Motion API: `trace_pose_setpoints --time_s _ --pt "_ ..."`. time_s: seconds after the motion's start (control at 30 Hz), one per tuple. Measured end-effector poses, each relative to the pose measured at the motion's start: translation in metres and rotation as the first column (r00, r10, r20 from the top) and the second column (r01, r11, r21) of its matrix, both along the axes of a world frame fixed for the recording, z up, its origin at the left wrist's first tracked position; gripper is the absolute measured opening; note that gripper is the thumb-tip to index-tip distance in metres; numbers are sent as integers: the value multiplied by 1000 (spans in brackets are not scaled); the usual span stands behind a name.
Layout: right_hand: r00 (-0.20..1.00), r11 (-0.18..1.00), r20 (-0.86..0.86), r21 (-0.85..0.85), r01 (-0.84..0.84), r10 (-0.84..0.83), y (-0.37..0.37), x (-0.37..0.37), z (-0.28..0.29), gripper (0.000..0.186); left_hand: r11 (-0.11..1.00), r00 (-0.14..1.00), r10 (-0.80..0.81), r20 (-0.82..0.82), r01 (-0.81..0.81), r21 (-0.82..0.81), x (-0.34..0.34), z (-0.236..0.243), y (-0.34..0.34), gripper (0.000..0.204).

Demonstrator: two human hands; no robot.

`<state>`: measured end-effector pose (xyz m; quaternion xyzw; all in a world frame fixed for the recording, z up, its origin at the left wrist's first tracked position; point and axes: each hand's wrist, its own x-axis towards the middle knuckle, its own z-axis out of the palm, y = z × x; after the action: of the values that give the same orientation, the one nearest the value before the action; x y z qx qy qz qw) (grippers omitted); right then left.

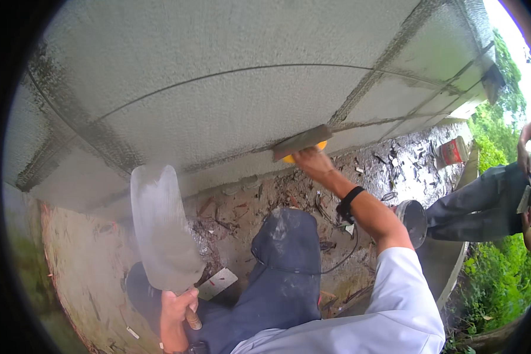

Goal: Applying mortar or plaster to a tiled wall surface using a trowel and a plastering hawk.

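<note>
My right hand (314, 163) is closed round the yellow handle of a plastering trowel (304, 141). The trowel's long flat blade lies against the grey plastered wall (236, 112), along its lower part. Low on the left, my left hand (179, 308) grips the handle of a broad trowel (164, 227) with a long, pale, round-cornered blade. Grey mortar smears the lower part of that blade, and the blade points up toward the wall. Thin lines and darker, rougher bands cross the wall's surface.
My bent knee (286, 236) is close below the wall. Wet ground (371, 177) holds leaves and scraps. A dark bucket (413, 223) stands by my right arm, and a red-and-white bucket (453, 152) lies farther off. Another person (484, 197) at right holds a flat tool. A cord crosses my leg.
</note>
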<state>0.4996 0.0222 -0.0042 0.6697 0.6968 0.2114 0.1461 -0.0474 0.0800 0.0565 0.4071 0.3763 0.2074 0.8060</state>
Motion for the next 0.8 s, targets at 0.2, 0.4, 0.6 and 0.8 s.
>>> trace_pose_setpoints --time_s 0.2,0.4,0.6,0.8 --pt "966 990 -251 138 -29 63 23 -73 137 31 997 997 -63 36 62 42 24 26 0 32" --pt "703 947 -657 310 -77 273 -56 -79 252 41 977 973 -199 115 206 -55 63 52 6 35" --pt "-743 951 -669 235 -200 9 -39 -151 297 54 862 834 -415 363 488 -137 120 78 23 28" --pt "-870 965 -479 150 -215 -119 -25 -160 261 44 749 706 -415 574 623 -225 146 87 12 20"
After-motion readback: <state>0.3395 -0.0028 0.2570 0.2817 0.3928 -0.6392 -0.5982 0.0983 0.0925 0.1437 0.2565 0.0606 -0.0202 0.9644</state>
